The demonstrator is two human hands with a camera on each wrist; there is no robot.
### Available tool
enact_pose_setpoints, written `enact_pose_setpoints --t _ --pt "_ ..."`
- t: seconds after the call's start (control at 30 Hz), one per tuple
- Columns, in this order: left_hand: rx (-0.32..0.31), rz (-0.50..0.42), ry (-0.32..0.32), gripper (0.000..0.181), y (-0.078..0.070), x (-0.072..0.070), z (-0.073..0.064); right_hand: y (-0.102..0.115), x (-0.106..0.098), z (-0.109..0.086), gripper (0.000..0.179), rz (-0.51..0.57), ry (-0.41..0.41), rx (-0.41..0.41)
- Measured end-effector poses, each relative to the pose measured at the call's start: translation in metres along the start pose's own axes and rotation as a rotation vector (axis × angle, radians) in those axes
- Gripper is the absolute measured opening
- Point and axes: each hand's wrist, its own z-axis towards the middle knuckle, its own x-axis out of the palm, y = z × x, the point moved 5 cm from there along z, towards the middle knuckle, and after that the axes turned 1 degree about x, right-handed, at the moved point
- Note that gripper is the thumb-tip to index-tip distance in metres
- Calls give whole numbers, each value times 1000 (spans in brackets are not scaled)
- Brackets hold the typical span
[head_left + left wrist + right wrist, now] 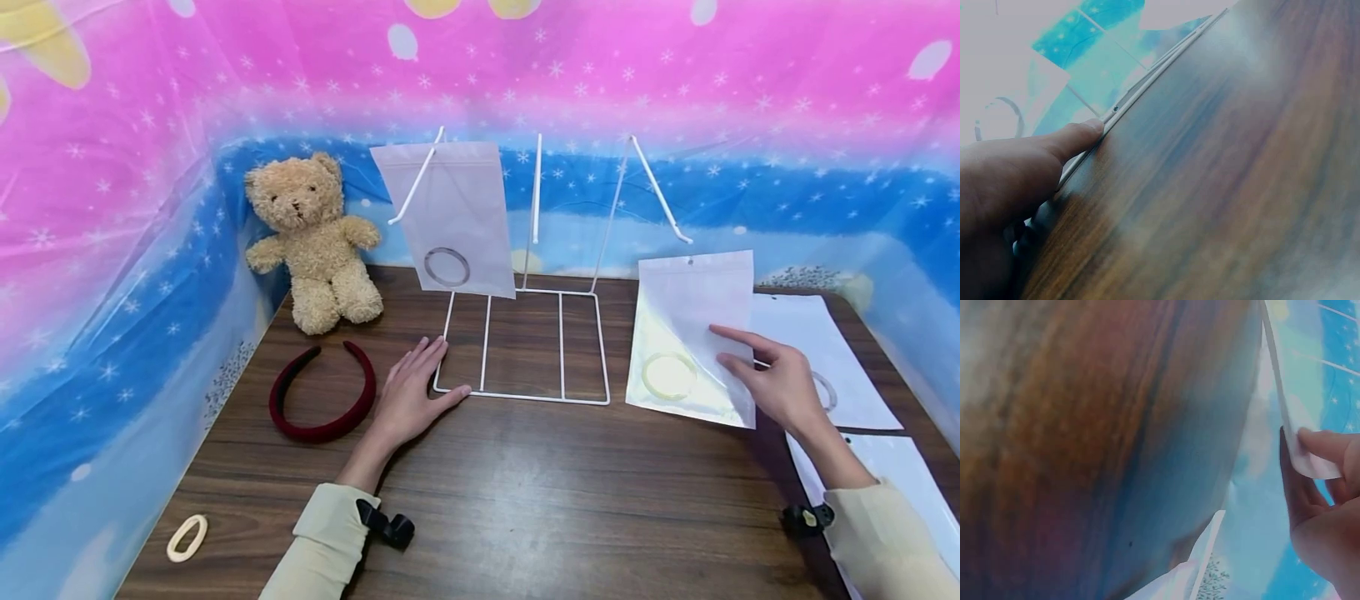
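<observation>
A white wire display rack [483, 342] with three hooks stands mid-table. My left hand [408, 396] rests at its front left base corner, fingers spread along the side and thumb [1082, 134] on the front bar. On the left hook hangs a white pouch [465, 208], a dark ring showing through its lower part. To the right of the rack, my right hand [783, 383] pinches another white pouch [693, 308] by its right edge, held upright and tilted. A pale ring [651, 377] shows in that pouch, and a small hole sits near its top.
More white pouches [810, 321] lie at the right table edge, partly behind my right hand. A teddy bear [311, 242] sits at the back left. In front of it lies a dark red headband [322, 433]. A cream oval ring-shaped piece [174, 546] lies at the front left.
</observation>
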Motion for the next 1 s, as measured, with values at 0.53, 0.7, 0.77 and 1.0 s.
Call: enact_pose_setpoints --t 0.53,0.7,0.77,1.0 --pt "8 8 -8 82 -1 0 0 65 -30 -30 43 229 -151 -179" --pt "19 6 -17 82 -1 -1 -1 84 -35 -43 45 260 -161 -247" --pt "16 9 -14 82 -1 -1 -1 88 -36 -47 46 256 -163 -274" --pt "12 16 -7 84 0 0 0 101 -39 -63 46 269 -172 -355"
